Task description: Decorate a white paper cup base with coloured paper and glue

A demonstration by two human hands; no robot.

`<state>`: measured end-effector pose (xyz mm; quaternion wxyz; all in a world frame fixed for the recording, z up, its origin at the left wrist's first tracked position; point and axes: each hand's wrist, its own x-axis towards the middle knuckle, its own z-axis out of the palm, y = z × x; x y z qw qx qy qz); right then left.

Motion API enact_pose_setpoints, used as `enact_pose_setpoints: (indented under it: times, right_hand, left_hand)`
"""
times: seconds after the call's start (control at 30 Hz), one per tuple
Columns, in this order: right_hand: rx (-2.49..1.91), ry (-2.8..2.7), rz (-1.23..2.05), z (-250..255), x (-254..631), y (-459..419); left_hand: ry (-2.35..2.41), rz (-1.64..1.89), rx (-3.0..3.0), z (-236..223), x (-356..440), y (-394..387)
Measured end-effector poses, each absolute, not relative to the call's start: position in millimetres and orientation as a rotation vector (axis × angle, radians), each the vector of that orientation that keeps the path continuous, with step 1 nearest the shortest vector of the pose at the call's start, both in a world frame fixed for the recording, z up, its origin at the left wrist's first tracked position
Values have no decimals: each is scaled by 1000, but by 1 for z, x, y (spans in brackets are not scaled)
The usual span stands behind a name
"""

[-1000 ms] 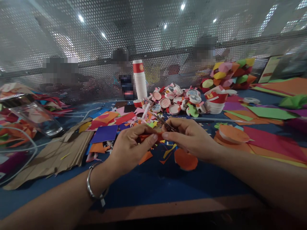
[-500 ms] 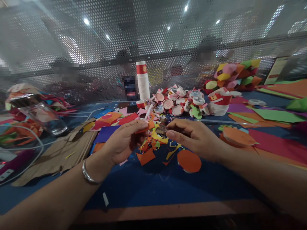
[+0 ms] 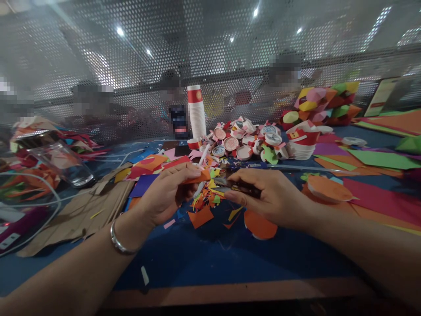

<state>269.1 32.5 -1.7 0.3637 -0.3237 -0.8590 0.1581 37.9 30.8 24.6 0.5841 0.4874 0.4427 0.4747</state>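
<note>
My left hand (image 3: 173, 188) pinches a small piece of orange paper (image 3: 201, 176) between thumb and fingers, above a heap of cut scraps (image 3: 208, 195). To its right, my right hand (image 3: 268, 193) is closed around dark-handled scissors (image 3: 248, 188). Their grey blades point left at the orange paper, a short gap away. Part of the handle is hidden in my palm. Below my right hand lies an orange paper disc (image 3: 261, 224) with a pale underside. A loose orange scrap (image 3: 200, 217) rests on the blue tabletop between my hands.
Behind my hands is a pile of white paper-cup pieces (image 3: 243, 140), beside a tall cup stack (image 3: 197, 114). Cardboard (image 3: 79, 210) and a glass jar (image 3: 70, 164) lie left. Coloured paper sheets (image 3: 384, 193) spread right. A perforated metal screen (image 3: 223, 57) stands behind.
My right hand has turned slightly, so the scissors' blades and dark handle show more plainly. The orange paper in my left hand has tilted a little lower.
</note>
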Motion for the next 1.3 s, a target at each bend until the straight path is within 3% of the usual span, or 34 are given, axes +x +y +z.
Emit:
enact_pose_setpoints:
  times: [1.3]
  right_hand:
    - [-771,-2327,314,-4,269,26]
  left_hand:
    - [949,961,1555,18,39,26]
